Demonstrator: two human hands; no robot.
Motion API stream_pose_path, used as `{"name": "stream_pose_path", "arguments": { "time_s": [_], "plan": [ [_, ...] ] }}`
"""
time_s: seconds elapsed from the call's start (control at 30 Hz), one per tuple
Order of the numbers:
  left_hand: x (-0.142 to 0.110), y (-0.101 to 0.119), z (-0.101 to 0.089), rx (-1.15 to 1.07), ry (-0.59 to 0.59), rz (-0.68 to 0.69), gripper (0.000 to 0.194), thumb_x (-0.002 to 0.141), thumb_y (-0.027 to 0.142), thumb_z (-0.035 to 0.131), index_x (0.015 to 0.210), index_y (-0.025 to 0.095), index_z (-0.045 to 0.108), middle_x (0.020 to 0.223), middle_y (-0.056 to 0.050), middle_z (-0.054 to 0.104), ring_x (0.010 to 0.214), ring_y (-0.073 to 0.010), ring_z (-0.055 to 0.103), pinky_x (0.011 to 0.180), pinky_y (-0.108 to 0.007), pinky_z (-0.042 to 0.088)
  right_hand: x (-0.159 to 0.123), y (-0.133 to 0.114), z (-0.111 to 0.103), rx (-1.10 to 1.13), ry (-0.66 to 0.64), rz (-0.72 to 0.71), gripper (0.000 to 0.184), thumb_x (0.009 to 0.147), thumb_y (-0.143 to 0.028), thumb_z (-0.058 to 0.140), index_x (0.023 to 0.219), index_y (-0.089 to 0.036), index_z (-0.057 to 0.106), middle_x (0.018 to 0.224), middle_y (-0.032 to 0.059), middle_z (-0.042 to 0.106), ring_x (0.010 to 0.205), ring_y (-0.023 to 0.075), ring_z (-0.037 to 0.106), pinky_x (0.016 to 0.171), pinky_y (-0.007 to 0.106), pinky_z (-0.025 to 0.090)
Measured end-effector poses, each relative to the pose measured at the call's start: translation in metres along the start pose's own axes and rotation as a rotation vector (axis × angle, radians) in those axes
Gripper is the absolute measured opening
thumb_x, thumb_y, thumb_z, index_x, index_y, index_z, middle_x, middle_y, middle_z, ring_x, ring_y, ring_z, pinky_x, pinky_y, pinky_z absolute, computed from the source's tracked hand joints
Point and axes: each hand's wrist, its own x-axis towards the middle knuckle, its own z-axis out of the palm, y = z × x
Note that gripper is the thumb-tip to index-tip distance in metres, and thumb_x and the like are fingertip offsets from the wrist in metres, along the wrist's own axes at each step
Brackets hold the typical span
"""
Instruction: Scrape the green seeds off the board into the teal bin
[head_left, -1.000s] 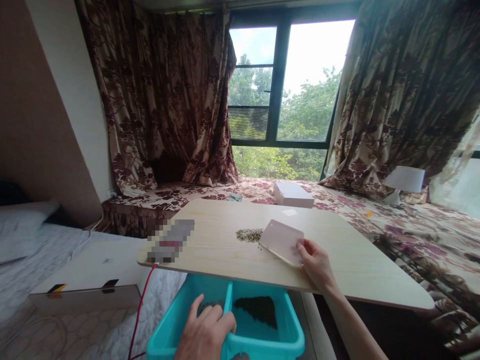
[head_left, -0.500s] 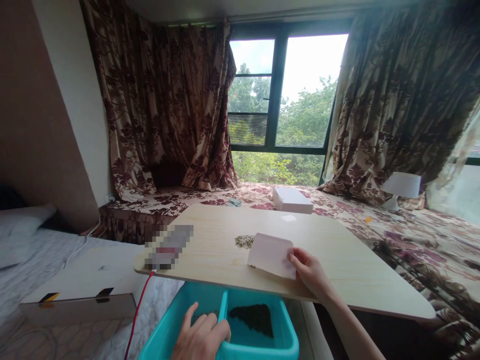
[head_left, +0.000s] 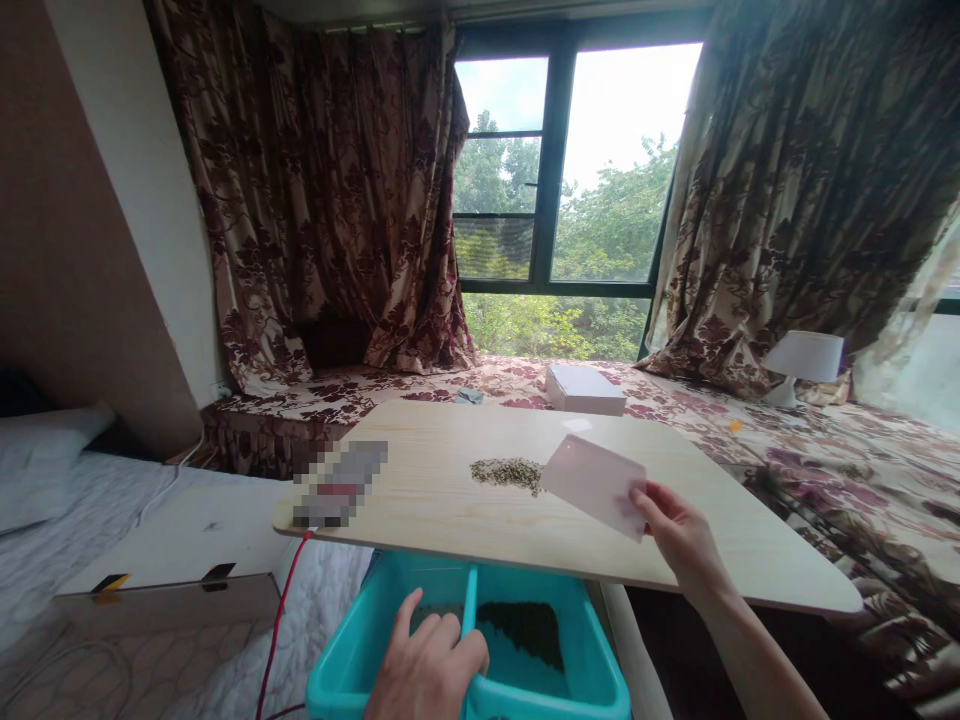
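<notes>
My right hand [head_left: 684,535] pinches the right edge of a thin, whitish, slightly see-through scraper sheet [head_left: 589,482], tilted over the table board [head_left: 420,510]. Just left of the sheet lies a spread-out patch of small greenish-brown grains [head_left: 506,473]. Below the board's near edge is a turquoise two-compartment bin [head_left: 559,698]. My left hand [head_left: 433,660] grips its middle divider, with the index finger stretched over the left compartment. Dark grains [head_left: 525,628] lie in the right compartment; what the left one holds is mostly hidden.
A pixelated flat device [head_left: 341,485] with a red cable [head_left: 277,610] rests at the board's left. Behind stand a white box [head_left: 585,388] and a lamp [head_left: 802,358] on a floral-covered ledge. A larger white box [head_left: 180,540] sits on the bed.
My right hand has moved right with the scraper sheet, uncovering more of the grain patch. My left hand stays at the bin's divider; the bin appears farther right in view.
</notes>
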Motion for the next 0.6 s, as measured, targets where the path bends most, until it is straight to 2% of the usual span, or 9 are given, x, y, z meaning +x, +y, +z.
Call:
{"name": "stream_pose_path", "arguments": {
  "time_s": [0.03, 0.13, 0.2, 0.3, 0.43, 0.6],
  "plan": [
    [0.001, 0.006, 0.002, -0.007, 0.001, 0.017, 0.028, 0.078, 0.049, 0.062, 0.072, 0.024, 0.051, 0.068, 0.005, 0.053, 0.065, -0.0172, 0.056, 0.096, -0.052, 0.038, 0.003, 0.002, -0.002, -0.016, 0.036, 0.0, 0.042, 0.062, -0.05, 0.07, 0.085, -0.015, 0.071, 0.077, 0.0104, 0.075, 0.067, 0.0228, 0.067, 0.051, 0.029, 0.05],
    [0.005, 0.02, 0.008, -0.029, 0.015, 0.06, 0.014, 0.084, 0.026, 0.054, 0.071, 0.025, 0.051, 0.065, 0.005, 0.05, 0.062, -0.0147, 0.053, 0.1, -0.049, 0.035, 0.006, 0.009, -0.003, -0.071, 0.054, -0.003, 0.037, 0.064, -0.047, 0.066, 0.085, -0.016, 0.07, 0.082, 0.0099, 0.076, 0.071, 0.0239, 0.069, 0.052, 0.029, 0.051],
    [0.007, 0.024, 0.01, -0.032, 0.03, 0.085, 0.016, 0.084, 0.017, 0.05, 0.071, 0.025, 0.051, 0.064, 0.005, 0.049, 0.061, -0.014, 0.051, 0.102, -0.047, 0.034, 0.005, 0.014, 0.0, -0.091, 0.05, -0.009, 0.034, 0.066, -0.045, 0.064, 0.085, -0.017, 0.07, 0.084, 0.0092, 0.076, 0.075, 0.0246, 0.07, 0.056, 0.03, 0.053],
    [0.007, 0.024, 0.01, -0.039, 0.034, 0.104, 0.017, 0.087, 0.029, 0.052, 0.071, 0.025, 0.051, 0.064, 0.005, 0.048, 0.06, -0.0147, 0.05, 0.102, -0.048, 0.035, 0.004, 0.018, 0.008, -0.092, 0.053, -0.007, 0.032, 0.066, -0.042, 0.063, 0.086, -0.018, 0.069, 0.087, 0.0089, 0.077, 0.079, 0.0252, 0.07, 0.062, 0.033, 0.054],
    [0.005, 0.023, 0.01, -0.069, -0.003, 0.091, 0.038, 0.079, 0.061, 0.057, 0.071, 0.024, 0.051, 0.066, 0.005, 0.048, 0.062, -0.0156, 0.051, 0.098, -0.05, 0.037, 0.003, 0.02, 0.015, -0.115, 0.042, -0.01, 0.033, 0.067, -0.042, 0.061, 0.086, -0.017, 0.069, 0.088, 0.0096, 0.076, 0.08, 0.0253, 0.07, 0.066, 0.033, 0.054],
    [0.004, 0.023, 0.015, -0.069, -0.05, 0.067, 0.043, 0.07, 0.066, 0.062, 0.07, 0.024, 0.053, 0.067, 0.005, 0.05, 0.064, -0.0163, 0.054, 0.097, -0.054, 0.036, 0.001, 0.022, 0.017, -0.112, 0.027, -0.045, 0.035, 0.067, -0.044, 0.063, 0.086, -0.017, 0.072, 0.08, 0.0081, 0.076, 0.074, 0.0245, 0.069, 0.062, 0.032, 0.053]
  ]
}}
